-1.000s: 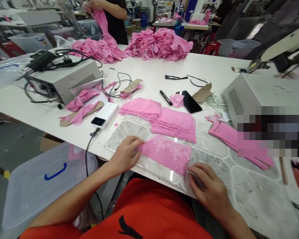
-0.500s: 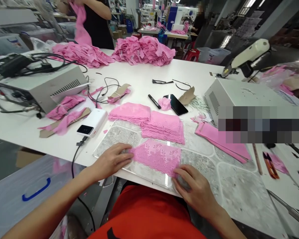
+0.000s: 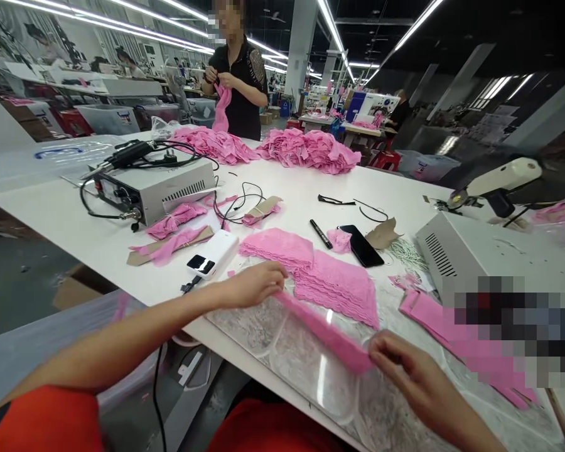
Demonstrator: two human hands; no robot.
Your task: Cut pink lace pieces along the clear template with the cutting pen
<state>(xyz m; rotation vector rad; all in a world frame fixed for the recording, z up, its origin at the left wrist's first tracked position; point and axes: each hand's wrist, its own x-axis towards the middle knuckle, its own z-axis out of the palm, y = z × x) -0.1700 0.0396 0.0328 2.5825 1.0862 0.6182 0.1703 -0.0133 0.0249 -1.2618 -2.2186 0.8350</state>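
Between my two hands a pink lace piece (image 3: pixel 327 331) is stretched, raised off the marbled mat (image 3: pixel 306 367) and seen nearly edge-on. My left hand (image 3: pixel 254 285) pinches its far left end, close to the stacked lace pieces. At its near right end, my right hand (image 3: pixel 402 364) grips it between thumb and fingers. Just beyond lie two overlapping stacks of pink lace: a left stack (image 3: pixel 277 247) and a right stack (image 3: pixel 336 285) with scalloped edges. Folded pink strips (image 3: pixel 452 333) rest to the right of my right hand.
A white power bank (image 3: pixel 213 254), a marker (image 3: pixel 320 233) and a black phone (image 3: pixel 361 245) lie around the stacks. Grey metal boxes stand left (image 3: pixel 169 188) and right (image 3: pixel 489 257). Across the table, a person in black (image 3: pixel 242 88) handles pink fabric behind heaped pink pieces (image 3: pixel 311 150).
The lace piece lay flat on the mat and is now lifted and tilted, held at both ends. My left hand moved up toward the stacks. The head view has tipped upward and left.
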